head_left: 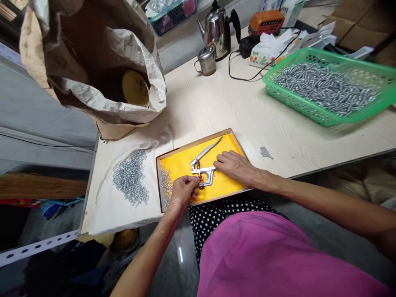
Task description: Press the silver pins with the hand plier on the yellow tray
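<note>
A silver hand-press plier (204,170) lies over a shallow tray with a yellow bottom (176,163), its long handle angled up to the right. My left hand (185,188) is closed in a pinch at the plier's jaw; what is between the fingertips is too small to name. My right hand (233,166) has its fingers curled round the right end of the plier's body. Small metal pins (166,185) lie along the tray's left side. A larger heap of similar pins (131,177) rests on white cloth (105,202) left of the tray.
A big open paper sack (123,119) stands at the back left. Behind are a metal cup (206,62), a steel kettle (217,31), and an orange battery (266,22) by a black cable. A green basket (328,119) of metal pieces sits at the right.
</note>
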The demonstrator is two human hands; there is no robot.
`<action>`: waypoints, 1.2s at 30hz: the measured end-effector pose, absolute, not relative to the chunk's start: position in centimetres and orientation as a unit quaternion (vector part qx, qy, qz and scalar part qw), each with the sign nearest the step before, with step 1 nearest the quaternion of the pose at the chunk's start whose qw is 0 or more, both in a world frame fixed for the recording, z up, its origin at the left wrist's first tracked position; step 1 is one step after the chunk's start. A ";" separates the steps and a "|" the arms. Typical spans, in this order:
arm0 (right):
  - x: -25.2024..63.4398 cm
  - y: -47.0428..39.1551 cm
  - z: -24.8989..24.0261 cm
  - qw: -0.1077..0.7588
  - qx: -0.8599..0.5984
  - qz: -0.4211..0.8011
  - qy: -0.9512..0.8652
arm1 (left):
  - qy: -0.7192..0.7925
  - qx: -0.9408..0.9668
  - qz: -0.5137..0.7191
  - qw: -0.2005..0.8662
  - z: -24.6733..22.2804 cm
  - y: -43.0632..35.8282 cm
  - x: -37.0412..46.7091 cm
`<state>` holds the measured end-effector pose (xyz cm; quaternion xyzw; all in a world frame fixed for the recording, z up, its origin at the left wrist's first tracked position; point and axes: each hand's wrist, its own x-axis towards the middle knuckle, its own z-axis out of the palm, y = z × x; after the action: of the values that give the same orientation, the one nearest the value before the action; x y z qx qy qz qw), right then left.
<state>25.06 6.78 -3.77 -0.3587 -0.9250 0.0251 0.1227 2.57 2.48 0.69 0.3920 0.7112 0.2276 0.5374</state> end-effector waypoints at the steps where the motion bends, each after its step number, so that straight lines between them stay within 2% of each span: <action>1: 25.1 6.8 -3.7 0.123 -0.359 0.029 -0.925 | 0.713 0.392 0.223 0.536 0.6 2.5 2.6; 14: 25.0 6.8 -3.6 0.116 -0.366 0.053 -0.922 | 0.737 0.418 0.129 0.516 1.5 3.6 3.0; 27: 25.0 6.9 -3.2 0.116 -0.358 0.042 -0.925 | 0.720 0.383 0.061 0.576 3.0 4.2 3.5; 36: 24.9 6.7 -3.2 0.116 -0.344 0.043 -0.931 | 0.723 0.368 0.063 0.580 2.6 3.9 3.6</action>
<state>24.91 6.70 -3.25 -0.3444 -0.9307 0.0428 0.1156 3.62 3.93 2.63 0.3685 0.7235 0.0632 0.5804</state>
